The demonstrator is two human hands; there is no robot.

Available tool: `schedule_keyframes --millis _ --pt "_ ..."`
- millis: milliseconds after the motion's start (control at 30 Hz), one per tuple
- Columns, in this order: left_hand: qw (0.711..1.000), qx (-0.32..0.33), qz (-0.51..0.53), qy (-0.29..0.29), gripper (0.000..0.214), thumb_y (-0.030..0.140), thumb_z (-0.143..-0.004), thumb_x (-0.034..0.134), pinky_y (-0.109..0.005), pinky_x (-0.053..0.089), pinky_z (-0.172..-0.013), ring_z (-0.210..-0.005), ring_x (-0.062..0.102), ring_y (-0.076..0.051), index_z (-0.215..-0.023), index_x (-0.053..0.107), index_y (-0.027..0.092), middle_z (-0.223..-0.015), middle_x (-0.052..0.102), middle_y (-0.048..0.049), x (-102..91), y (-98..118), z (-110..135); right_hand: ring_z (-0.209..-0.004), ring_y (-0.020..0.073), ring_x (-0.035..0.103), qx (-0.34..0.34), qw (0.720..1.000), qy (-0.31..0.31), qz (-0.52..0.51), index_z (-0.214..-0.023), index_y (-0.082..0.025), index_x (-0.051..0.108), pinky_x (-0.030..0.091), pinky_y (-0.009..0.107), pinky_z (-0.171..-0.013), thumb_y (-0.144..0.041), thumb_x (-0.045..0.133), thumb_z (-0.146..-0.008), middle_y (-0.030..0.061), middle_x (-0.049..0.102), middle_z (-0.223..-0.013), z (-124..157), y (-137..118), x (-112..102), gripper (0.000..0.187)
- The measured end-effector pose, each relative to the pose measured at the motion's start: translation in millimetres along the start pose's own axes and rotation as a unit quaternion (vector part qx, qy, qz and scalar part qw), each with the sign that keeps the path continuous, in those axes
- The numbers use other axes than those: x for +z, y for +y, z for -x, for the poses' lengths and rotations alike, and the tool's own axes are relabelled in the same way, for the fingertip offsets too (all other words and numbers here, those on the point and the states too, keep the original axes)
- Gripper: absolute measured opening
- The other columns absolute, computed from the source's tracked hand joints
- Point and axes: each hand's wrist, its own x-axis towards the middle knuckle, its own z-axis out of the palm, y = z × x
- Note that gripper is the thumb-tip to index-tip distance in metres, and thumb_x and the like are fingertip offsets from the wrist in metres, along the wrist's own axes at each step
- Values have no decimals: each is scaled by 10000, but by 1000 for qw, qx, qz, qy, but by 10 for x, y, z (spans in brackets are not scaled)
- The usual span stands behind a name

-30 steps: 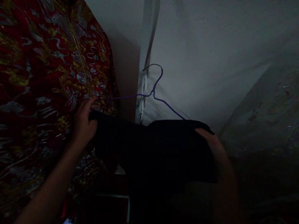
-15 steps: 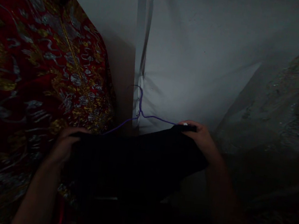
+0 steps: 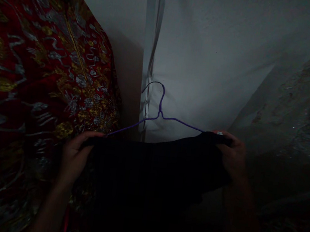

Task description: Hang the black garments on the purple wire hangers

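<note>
A dark garment (image 3: pixel 148 171), nearly black, stretches between my two hands; its exact kind is lost in the shadow. A thin purple hanger (image 3: pixel 161 107) sits inside it, with the hook and both sloping arms showing above the cloth. My left hand (image 3: pixel 79 150) is closed on the garment's left upper corner. At the right upper corner, my right hand (image 3: pixel 232 152) pinches the cloth, thumb below and fingers on top. A small white tag shows beside the right fingers. The hanger's lower part is hidden by the cloth.
A red garment (image 3: pixel 43 79) with gold and silver embroidery hangs close on the left. Pale straps or a strip (image 3: pixel 153 29) run down the wall (image 3: pixel 207 54) behind the hanger. On the right is a sheer, sparkling fabric (image 3: pixel 299 111). The lower area is very dark.
Both hands have shifted to the right in the view, carrying the garment and hanger along. The hanger's hook now stands right of the pale strip and shows more fully.
</note>
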Motion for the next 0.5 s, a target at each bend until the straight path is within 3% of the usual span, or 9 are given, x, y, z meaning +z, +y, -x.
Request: schedule_keyframes --millis 100,233,433,500 --pt "992 -31 52 110 392 187 -735 577 -274 562 -775 -856 691 -182 -1103 698 243 -1025 739 -24 219 54 53 -753 213 628 -8 1000 20 -9 -700 -285 721 503 311 -737 -215 699 -510 -3 703 -740 101 27 44 204" --pt "978 -59 153 126 389 263 -798 537 -326 565 -844 -856 714 -186 -1163 664 214 -1015 749 -57 496 96 -19 -744 205 632 -12 997 66 -25 -721 -259 709 500 304 -714 -247 684 -537 -7 681 -715 116 31 179 186" --pt "958 -32 215 187 554 258 -780 594 -353 560 -869 -883 722 -182 -1331 537 248 -1213 707 -70 668 157 -348 -606 182 631 68 995 -15 -67 -776 -234 706 479 276 -578 -277 743 -520 -35 674 -639 -52 -18 357 262" --pt "957 2 196 212 482 266 -794 594 -321 546 -876 -908 708 -170 -1275 593 225 -1177 724 -63 658 145 -421 -575 164 619 82 993 -29 -80 -792 -229 715 470 261 -557 -265 754 -518 -43 682 -645 -71 -32 396 278"
